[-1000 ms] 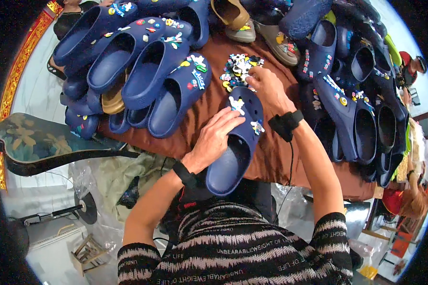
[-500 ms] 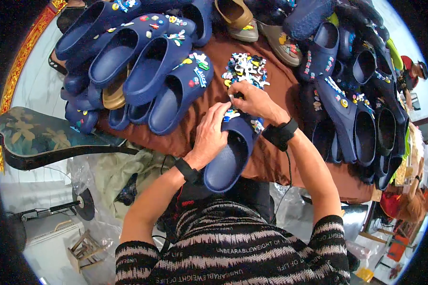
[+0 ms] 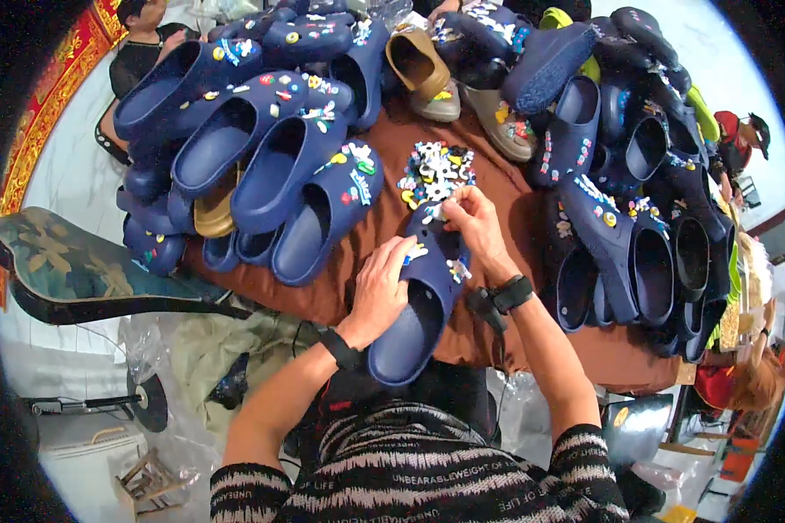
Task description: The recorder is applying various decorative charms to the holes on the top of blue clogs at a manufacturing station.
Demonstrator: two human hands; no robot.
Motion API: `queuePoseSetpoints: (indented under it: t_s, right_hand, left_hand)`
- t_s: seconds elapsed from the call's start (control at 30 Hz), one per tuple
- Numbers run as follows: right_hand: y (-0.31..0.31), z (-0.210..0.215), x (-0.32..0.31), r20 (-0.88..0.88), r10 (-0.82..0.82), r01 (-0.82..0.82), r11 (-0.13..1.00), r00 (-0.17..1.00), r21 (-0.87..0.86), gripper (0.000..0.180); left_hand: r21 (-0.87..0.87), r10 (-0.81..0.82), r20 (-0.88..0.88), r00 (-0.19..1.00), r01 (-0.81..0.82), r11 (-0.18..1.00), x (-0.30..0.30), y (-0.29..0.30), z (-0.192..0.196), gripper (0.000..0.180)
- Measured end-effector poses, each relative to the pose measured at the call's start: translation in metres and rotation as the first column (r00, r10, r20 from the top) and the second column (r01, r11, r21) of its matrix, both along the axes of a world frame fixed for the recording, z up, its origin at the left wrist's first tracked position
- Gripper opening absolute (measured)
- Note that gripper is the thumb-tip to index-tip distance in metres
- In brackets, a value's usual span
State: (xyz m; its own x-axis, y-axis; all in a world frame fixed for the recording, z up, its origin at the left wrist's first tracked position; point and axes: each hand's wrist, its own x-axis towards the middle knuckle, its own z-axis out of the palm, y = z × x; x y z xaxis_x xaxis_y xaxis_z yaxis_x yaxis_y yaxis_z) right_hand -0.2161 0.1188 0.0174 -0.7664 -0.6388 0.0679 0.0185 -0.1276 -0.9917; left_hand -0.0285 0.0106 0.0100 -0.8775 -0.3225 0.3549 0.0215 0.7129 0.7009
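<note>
A navy clog (image 3: 403, 349) lies in front of me at the table edge, its heel toward me and its toe pointing away. My left hand (image 3: 378, 288) grips the clog's left side, fingers curled over the upper beside a few colourful shoe charms. At the toe, my right hand (image 3: 480, 228) pinches a small white shoe charm (image 3: 434, 212), partly hidden by the fingers. Just beyond the toe is a heap of mixed charms (image 3: 436, 170), mostly white, black, yellow and blue.
Navy clogs with charms (image 3: 310, 227) are piled on the left, and more navy clogs (image 3: 619, 248) on the right. Brown and taupe clogs (image 3: 419, 65) stand at the back of the brown-covered table (image 3: 288, 301). A camouflage-topped seat (image 3: 87, 261) is at far left. Other people are nearby.
The view has shifted, so the table appears lower. My right hand has moved from the edge of the charm heap to the clog's toe with a white charm. My left hand still holds the clog.
</note>
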Motion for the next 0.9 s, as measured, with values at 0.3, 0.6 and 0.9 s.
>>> queuePoseSetpoints:
  t_s: [0.3,0.6,0.9]
  right_hand:
    - [-0.022,0.024,-0.014,-0.606,0.237,0.103,0.876,0.759,0.472,0.029]
    - [-0.041,0.023,0.018,-0.591,0.708,-0.01,0.644,0.386,0.765,0.042]
    - [-0.035,0.029,0.013,-0.466,0.742,-0.3,0.64,0.482,0.708,0.044]
  left_hand:
    - [0.034,0.086,0.014,0.996,-0.087,0.996,-0.002,-0.004,-0.006,0.081]
    - [0.004,0.112,-0.113,0.987,-0.112,0.994,-0.005,0.0,-0.007,0.089]
    - [-0.005,0.096,-0.078,0.992,-0.097,0.995,-0.005,-0.002,-0.004,0.086]
